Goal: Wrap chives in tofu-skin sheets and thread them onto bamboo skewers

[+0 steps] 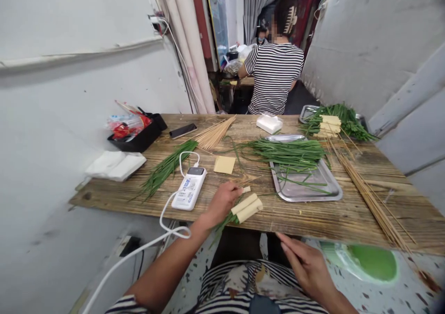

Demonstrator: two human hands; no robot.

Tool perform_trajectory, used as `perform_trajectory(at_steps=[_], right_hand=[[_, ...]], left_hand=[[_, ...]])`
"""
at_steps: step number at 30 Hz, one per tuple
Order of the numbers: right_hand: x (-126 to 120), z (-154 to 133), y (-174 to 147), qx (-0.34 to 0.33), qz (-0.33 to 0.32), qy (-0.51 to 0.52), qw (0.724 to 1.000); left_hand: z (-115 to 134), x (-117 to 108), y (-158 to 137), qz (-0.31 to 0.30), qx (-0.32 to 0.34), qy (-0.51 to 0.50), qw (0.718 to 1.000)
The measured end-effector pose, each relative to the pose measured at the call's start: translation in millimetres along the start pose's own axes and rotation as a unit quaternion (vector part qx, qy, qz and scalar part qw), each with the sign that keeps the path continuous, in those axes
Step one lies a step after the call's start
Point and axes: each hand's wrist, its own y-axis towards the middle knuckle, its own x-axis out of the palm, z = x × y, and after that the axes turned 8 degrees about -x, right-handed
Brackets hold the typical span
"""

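Head view: your L hand [225,200] is just inside the tabletop [378,170]'s front edge, fingertips pinched on a third tofu-skin roll [246,189], only its end showing. Two tofu-skin rolls [250,211] w/ greens poking out lie just beside it, nr mid front edge. Your R hand [306,263] is mostly below that edge, fingers close together; can't tell if it grips anything. Square tofu sheet [224,164] lies farther back, btwn the power bank [189,189] & the metal tray [306,194]; chives [285,151] lie across the tray's back part. Skewers [217,133] fan out nr the back edge; loose sticks [371,202] run toward the front R corner. Phone [183,131] sits nr back L corner. Co-worker [276,75] in stripes is beyond the back edge.
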Motion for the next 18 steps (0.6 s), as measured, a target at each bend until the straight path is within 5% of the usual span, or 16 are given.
perform_trajectory(at_steps=[5,18], right_hand=[[30.6,22.9,-16.9,0.034,-0.003,-0.004,0.999],[27.7,16.6,-6.4,0.016,-0.05,-0.065,0.997]], left_hand=[[-0.8,-4.5,3.2,-0.005,0.061,0.042,0.997],[-2.7,-2.7,4.6,-0.004,0.068,0.061,0.996]])
